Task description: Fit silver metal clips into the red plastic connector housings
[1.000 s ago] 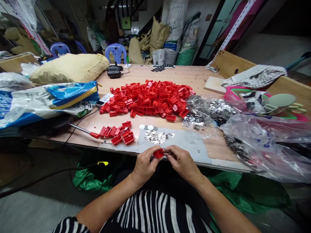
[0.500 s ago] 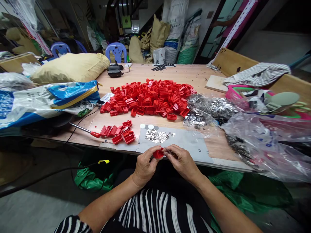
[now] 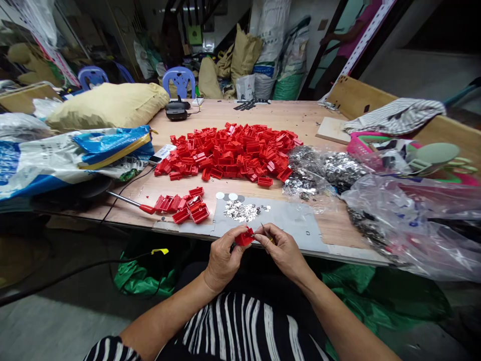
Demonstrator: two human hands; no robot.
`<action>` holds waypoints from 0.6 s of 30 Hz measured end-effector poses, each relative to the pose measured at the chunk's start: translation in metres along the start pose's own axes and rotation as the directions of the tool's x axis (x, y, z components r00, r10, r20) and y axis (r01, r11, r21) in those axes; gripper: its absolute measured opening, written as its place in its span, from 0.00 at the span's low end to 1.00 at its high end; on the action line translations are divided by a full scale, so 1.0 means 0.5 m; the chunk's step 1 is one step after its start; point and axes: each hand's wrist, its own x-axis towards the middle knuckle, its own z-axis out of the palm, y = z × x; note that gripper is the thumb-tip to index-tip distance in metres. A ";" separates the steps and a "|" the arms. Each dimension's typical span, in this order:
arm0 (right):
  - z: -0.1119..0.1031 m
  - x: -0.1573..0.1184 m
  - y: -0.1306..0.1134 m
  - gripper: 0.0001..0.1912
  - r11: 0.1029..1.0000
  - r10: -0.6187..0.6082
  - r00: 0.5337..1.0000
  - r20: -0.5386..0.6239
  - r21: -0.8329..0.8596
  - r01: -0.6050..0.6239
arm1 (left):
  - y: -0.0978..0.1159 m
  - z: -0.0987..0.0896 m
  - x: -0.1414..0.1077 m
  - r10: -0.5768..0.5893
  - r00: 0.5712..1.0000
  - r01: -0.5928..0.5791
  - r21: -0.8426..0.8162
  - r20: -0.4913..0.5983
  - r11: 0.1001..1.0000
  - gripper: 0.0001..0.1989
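Between thumb and fingers, my left hand [image 3: 224, 254] grips a small red plastic part [image 3: 245, 237] at the table's front edge. My right hand [image 3: 280, 246] is closed on a thin pointed tool [image 3: 264, 231], its fingertips beside the red part. Just beyond my hands, small silvery metal pieces [image 3: 240, 211] lie on a grey mat [image 3: 296, 220]. Several red parts [image 3: 182, 215] sit in a small group to the left. A large heap of red parts [image 3: 233, 150] spreads over the middle of the table.
A red-handled rod [image 3: 131, 201] lies at the left, near blue and white sacks [image 3: 67, 160]. Clear bags of metal pieces [image 3: 319, 168] and a pink basket [image 3: 366, 150] stand at the right. A person in pink [image 3: 353, 37] is in the right background.
The thin tool in my right hand has tilted more upright, and the red part has turned slightly. In the background the person has shifted.
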 end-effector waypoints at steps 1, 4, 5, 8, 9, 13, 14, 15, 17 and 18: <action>0.000 0.000 -0.001 0.12 1.000 -0.005 1.000 -0.004 -0.013 0.005 | 0.000 0.000 0.000 0.005 1.000 -0.005 0.006 -0.003 1.000 0.17; 0.001 -0.002 -0.007 0.12 0.996 -0.025 0.999 -0.027 -0.083 0.023 | -0.001 -0.001 0.002 0.032 0.999 -0.031 0.038 -0.009 0.999 0.17; 0.001 -0.002 -0.010 0.11 0.994 -0.028 0.999 -0.031 -0.106 0.024 | -0.001 -0.001 0.002 0.043 0.999 -0.042 0.050 -0.008 0.998 0.17; 0.006 -0.001 -0.015 0.10 0.988 -0.015 0.999 -0.031 -0.156 0.010 | -0.003 0.000 0.001 0.081 0.997 -0.080 0.080 -0.010 0.994 0.18; 0.009 0.001 -0.016 0.10 0.986 -0.005 0.999 -0.037 -0.167 -0.001 | -0.004 0.001 0.001 0.092 0.996 -0.091 0.086 -0.010 0.992 0.18; 0.019 0.007 -0.018 0.10 0.981 0.043 0.995 -0.095 -0.184 -0.060 | -0.007 0.001 0.002 0.125 0.992 -0.123 0.101 -0.007 0.987 0.19; 0.021 0.008 -0.019 0.10 0.980 0.050 0.992 -0.112 -0.185 -0.070 | -0.007 0.001 0.003 0.129 0.992 -0.127 0.104 -0.009 0.986 0.19; 0.022 0.009 -0.020 0.10 0.979 0.053 0.990 -0.129 -0.187 -0.077 | -0.007 0.000 0.003 0.131 0.991 -0.129 0.107 -0.013 0.986 0.19; 0.022 0.008 -0.024 0.09 0.977 0.054 0.986 -0.157 -0.197 -0.084 | -0.007 -0.001 0.004 0.127 0.992 -0.124 0.112 -0.021 0.986 0.19; 0.022 0.007 -0.026 0.09 0.975 0.051 0.985 -0.167 -0.204 -0.085 | -0.007 -0.002 0.004 0.125 0.992 -0.121 0.113 -0.023 0.986 0.18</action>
